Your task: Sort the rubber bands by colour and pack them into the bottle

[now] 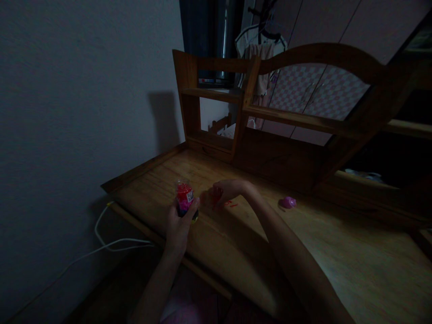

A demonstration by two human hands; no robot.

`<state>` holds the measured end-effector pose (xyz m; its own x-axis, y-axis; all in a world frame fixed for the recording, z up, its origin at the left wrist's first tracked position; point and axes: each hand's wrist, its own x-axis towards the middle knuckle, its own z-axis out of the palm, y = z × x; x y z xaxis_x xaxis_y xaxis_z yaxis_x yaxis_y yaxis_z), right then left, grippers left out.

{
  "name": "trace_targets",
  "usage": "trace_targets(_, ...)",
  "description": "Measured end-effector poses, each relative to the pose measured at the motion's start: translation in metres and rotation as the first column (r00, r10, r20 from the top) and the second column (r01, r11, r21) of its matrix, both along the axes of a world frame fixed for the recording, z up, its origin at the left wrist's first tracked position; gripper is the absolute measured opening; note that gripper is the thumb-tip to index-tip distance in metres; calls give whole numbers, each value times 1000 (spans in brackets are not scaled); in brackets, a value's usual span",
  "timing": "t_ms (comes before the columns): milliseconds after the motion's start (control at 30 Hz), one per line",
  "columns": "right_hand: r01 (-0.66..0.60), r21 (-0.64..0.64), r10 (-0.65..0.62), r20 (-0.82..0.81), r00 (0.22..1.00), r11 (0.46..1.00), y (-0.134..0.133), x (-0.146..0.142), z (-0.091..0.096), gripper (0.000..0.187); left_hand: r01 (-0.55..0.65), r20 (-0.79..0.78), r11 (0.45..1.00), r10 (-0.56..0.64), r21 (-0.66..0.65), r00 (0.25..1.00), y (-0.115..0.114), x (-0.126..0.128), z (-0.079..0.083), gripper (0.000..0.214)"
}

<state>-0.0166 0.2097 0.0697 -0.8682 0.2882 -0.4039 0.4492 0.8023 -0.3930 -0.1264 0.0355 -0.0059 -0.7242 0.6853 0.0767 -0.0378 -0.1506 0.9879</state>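
My left hand is wrapped round a small clear jar, held upright above the near left part of the table. Red bits fill the jar's upper part, with pink and dark layers lower down and a small label on its side. Just to the right, my right hand bends down to the tabletop, fingers curled together on red pieces that are blurred and partly hidden. More thin red pieces lie on the wood beside the fingers. A pink, rounded, lid-like object rests farther right, apart from both hands.
The wooden table has a shelf unit along its back edge. A pale wall stands on the left, and a white cable hangs by the table's left edge. Clothes hang behind the shelf.
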Motion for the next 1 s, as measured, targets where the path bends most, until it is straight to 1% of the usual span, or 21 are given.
trace_targets(33, -14, 19, 14, -8, 1000, 1000, -2, -1, -1, 43, -1, -6, 1000, 1, -7, 1000, 0, 0, 1, 46)
trace_targets(100, 10, 95, -9, -13, 1000, 995, -8, -4, -3, 50, 2, -18, 1000, -2, -15, 1000, -1, 0, 1, 44)
trace_targets(200, 25, 168, -28, 16, 999, 985, -18, -8, -1, 46, 17, -21, 1000, -17, -16, 1000, -1, -1, 0, 42)
trace_targets(333, 37, 184, -47, 50, 998, 982, -29, -13, 4, 38, 52, -61, 998, -55, -48, 997, 0, -4, -3, 45)
trace_targets(467, 65, 203, -74, 35, 997, 977, -32, -16, -1, 32, 60, -102, 994, -69, -91, 992, 1, -4, -5, 49)
trace_targets(567, 83, 204, -84, -4, 996, 975, -29, -16, -3, 28, 110, -112, 987, -124, -121, 986, 1, -2, -2, 51)
trace_targets(667, 104, 192, -93, -66, 993, 976, -19, -7, 6, 24, 167, -107, 976, -182, -137, 977, 0, 1, 3, 53)
trace_targets(733, 138, 156, -111, -171, 979, 978, -10, 4, 17, 21, 175, -115, 973, -193, -148, 974, 0, 3, 6, 54)
trace_targets(767, 163, 110, -129, -262, 956, 980, -6, 10, 24, 19, 170, -128, 973, -190, -155, 973, -1, 3, 6, 54)
trace_targets(800, 185, 49, -155, -366, 918, 982, -2, 16, 31, 17, 159, -148, 974, -183, -163, 972, -1, 4, 7, 53)
trace_targets(867, 194, -102, -218, -546, 809, 976, 0, 23, 44, 17, 133, -181, 975, -165, -180, 970, -1, 5, 6, 51)
trace_targets(933, 158, -235, -277, -663, 696, 959, -5, 24, 52, 19, 138, -193, 971, -176, -196, 965, -1, 5, 4, 51)
trace_targets(1000, 118, -305, -312, -737, 599, 945, -15, 19, 57, 20, 158, -200, 966, -198, -203, 959, -1, 4, 2, 52)
